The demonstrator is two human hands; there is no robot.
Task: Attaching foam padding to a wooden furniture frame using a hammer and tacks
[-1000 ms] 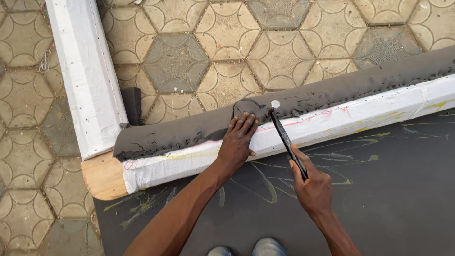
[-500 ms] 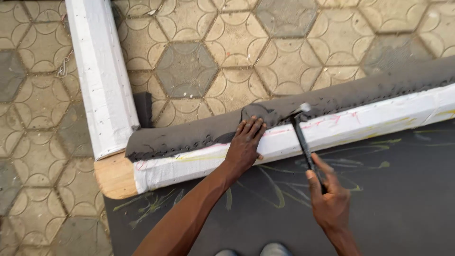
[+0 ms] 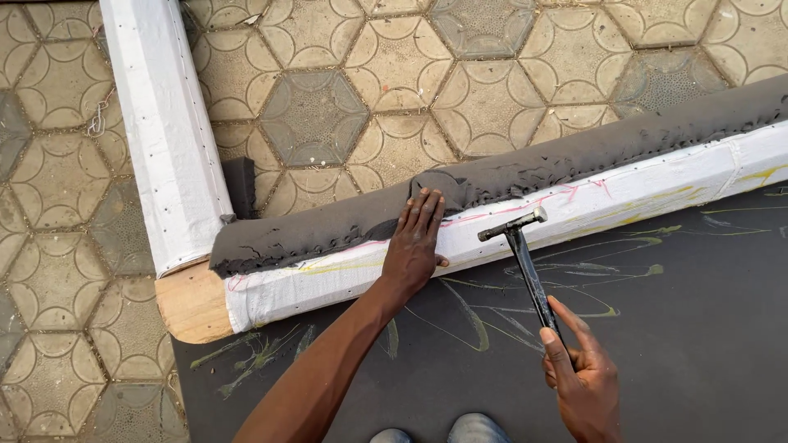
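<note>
Vs half a sec ago: hammer [image 3: 525, 262] has come off the rail, its head now hanging just above the white-wrapped beam [image 3: 509, 234], a bit right of the left hand [image 3: 414, 246]; before, the head sat up at the fabric edge close to the fingers. Left hand has flattened out, fingers straight and together, palm pressing the dark grey fabric strip [image 3: 525, 176] onto the beam where the strip bunches into a small fold; earlier the fingers were more curled at that fold. Right hand [image 3: 583, 381] is closed round the low end of the hammer handle, index finger laid along the shaft, and sits lower and nearer the bottom edge than before. Strip runs along the top of the beam from bottom-left to upper-right, its ragged lower edge w/ a row of small tacks or staples. Beam has red and yellow chalk marks. Below it a dark panel [image 3: 689, 328] w/ yellow-green chalk scribbles. A 2nd white-wrapped beam [image 3: 160, 131] meets the 1st at the left, bare wood end [image 3: 193, 303] showing at the corner. Hexagon paving [image 3: 369, 90] all round. Shoe tips [image 3: 447, 431] at the bottom edge. Left forearm crosses the panel and hides part of the scribbles.
</note>
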